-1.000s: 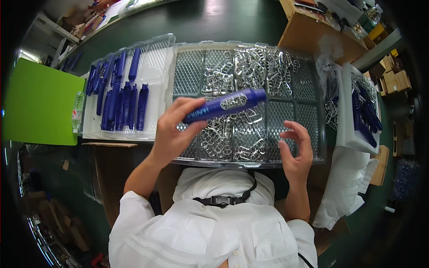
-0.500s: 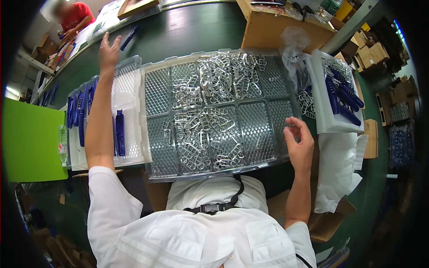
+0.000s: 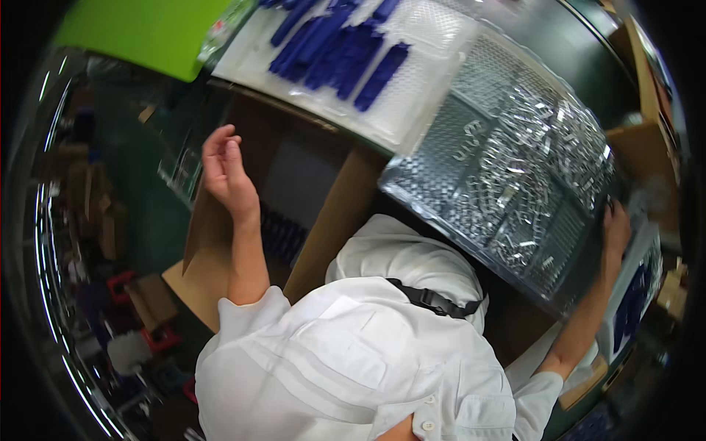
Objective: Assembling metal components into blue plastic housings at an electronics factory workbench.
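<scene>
My left hand (image 3: 232, 175) is raised beside an open cardboard box (image 3: 331, 213) on the left, its fingers loosely curled, the thumb apart, and nothing visible in it. Several blue long pieces (image 3: 281, 237) lie deep in that box. My right hand (image 3: 616, 229) is at the right edge of a clear compartment tray (image 3: 419, 195); its fingers are blurred, and whether they hold anything is hard to see. Heaps of small silver metal loops (image 3: 515, 158) fill the tray's middle compartments.
Left of the clear tray, a white tray (image 3: 434, 73) holds several long blue pieces (image 3: 334, 48). A bright green board (image 3: 132, 33) is at the upper left. Another cardboard box (image 3: 643, 151) stands at the right. More blue pieces (image 3: 629, 309) lie beyond my right forearm.
My view has swung left and down. My left hand has come back from the far table, near a blue piece, to the cardboard box. My right hand is still by the tray's right side.
</scene>
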`<state>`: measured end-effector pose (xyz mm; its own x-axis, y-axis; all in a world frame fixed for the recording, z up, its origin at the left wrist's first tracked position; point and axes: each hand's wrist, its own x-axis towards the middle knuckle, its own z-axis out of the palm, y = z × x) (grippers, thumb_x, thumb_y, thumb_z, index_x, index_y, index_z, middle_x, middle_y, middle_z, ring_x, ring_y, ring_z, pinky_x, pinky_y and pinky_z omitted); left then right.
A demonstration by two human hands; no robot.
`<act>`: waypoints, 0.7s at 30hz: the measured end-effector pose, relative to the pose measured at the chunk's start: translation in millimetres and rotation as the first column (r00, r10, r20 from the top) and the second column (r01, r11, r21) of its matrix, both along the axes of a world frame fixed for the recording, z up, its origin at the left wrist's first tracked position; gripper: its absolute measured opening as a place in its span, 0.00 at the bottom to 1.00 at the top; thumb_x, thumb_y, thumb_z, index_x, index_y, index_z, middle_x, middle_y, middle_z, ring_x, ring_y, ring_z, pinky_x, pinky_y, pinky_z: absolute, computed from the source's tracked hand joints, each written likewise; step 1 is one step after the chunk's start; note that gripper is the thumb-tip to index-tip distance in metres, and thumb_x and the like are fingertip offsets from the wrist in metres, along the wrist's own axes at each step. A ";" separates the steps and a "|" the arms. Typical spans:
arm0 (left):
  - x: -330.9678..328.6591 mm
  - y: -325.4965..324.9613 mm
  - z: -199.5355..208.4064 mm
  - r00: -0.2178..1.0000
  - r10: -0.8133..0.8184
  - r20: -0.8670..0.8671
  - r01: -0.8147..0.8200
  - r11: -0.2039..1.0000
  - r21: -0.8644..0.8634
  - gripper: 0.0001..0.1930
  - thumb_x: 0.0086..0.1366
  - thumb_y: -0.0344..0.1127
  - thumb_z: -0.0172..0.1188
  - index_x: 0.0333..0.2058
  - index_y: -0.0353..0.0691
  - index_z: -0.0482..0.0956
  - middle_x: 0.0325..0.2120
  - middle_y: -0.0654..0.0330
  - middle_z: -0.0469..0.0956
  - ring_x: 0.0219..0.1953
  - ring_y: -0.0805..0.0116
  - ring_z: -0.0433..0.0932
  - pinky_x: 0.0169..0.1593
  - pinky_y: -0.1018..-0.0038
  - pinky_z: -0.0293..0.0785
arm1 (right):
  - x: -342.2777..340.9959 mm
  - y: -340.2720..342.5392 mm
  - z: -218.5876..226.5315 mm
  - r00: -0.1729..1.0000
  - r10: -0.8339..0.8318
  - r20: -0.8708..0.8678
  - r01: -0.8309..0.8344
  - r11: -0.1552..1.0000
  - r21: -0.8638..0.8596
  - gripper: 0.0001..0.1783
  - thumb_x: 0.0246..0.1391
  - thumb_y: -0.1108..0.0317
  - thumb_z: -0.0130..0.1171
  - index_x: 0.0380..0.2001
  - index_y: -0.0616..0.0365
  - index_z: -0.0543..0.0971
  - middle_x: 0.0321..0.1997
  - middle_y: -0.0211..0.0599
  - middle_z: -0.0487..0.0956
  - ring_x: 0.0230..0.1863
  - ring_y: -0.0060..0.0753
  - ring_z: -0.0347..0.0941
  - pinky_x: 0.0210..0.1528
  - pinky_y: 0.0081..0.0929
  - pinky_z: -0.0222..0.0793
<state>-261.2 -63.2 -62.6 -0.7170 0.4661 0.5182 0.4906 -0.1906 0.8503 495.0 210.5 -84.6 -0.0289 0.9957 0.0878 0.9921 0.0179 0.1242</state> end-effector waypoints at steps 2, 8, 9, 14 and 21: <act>-26.7 -69.9 -54.1 0.975 0.186 0.121 -0.169 0.976 -0.136 0.11 0.75 0.25 0.56 0.53 0.35 0.81 0.48 0.61 0.83 0.44 0.74 0.79 0.52 0.78 0.76 | 4.3 9.3 -8.1 0.988 0.133 0.079 -0.137 0.989 0.048 0.18 0.70 0.59 0.54 0.55 0.54 0.82 0.53 0.48 0.83 0.55 0.58 0.79 0.53 0.48 0.75; -92.9 -257.7 -276.3 0.940 0.338 0.046 -0.107 0.421 -0.901 0.16 0.72 0.41 0.61 0.52 0.42 0.86 0.46 0.49 0.87 0.51 0.55 0.86 0.55 0.60 0.78 | -11.3 -2.1 -11.5 0.816 0.042 -0.576 -0.017 0.999 0.048 0.22 0.73 0.60 0.57 0.59 0.67 0.80 0.62 0.47 0.82 0.59 0.39 0.79 0.62 0.31 0.72; -90.6 -265.9 -294.2 0.949 0.316 0.015 -0.073 0.267 -0.961 0.17 0.70 0.42 0.62 0.52 0.43 0.86 0.47 0.49 0.87 0.52 0.53 0.85 0.55 0.59 0.79 | -13.3 -17.4 -0.1 0.737 0.040 -0.675 0.006 0.998 0.065 0.23 0.73 0.59 0.57 0.61 0.67 0.79 0.61 0.42 0.82 0.59 0.33 0.78 0.62 0.29 0.72; -71.3 -298.3 -380.0 1.000 -0.010 -0.001 -0.002 -0.178 -0.984 0.16 0.68 0.44 0.60 0.47 0.44 0.88 0.46 0.47 0.86 0.52 0.47 0.85 0.56 0.53 0.81 | -51.6 -74.9 37.2 0.520 -0.038 -0.853 0.118 0.993 0.028 0.23 0.73 0.62 0.58 0.63 0.66 0.78 0.62 0.39 0.81 0.61 0.31 0.76 0.65 0.27 0.71; -40.2 -286.5 -415.3 0.959 -0.260 -0.115 -0.175 -0.222 -0.959 0.12 0.65 0.40 0.59 0.39 0.40 0.87 0.40 0.46 0.86 0.43 0.50 0.87 0.45 0.55 0.84 | -88.3 -121.3 66.3 0.349 -0.068 -0.934 0.187 0.982 -0.002 0.25 0.71 0.65 0.61 0.67 0.63 0.75 0.58 0.35 0.81 0.55 0.22 0.75 0.59 0.21 0.72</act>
